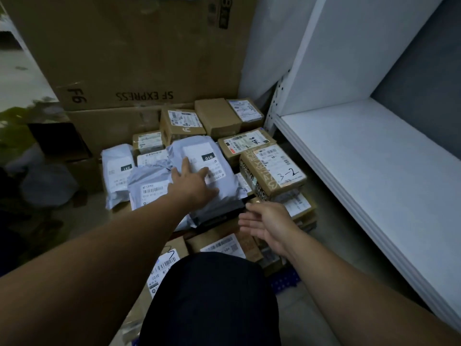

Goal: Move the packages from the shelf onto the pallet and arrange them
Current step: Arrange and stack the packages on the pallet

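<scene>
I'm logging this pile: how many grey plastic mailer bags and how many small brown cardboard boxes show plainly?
Grey plastic mailer bags: 3
Small brown cardboard boxes: 9
Total: 12 in plain view; others may be hidden underneath.

Exposure is running dim, with a bluish cast. The white shelf at right is catching the most light; a pale patch is glowing at the upper left edge. Left margin is smearing into blur. Wide-angle lens is bowing straight lines toward the edges. Mid-frame, package labels are reading sharp.
</scene>
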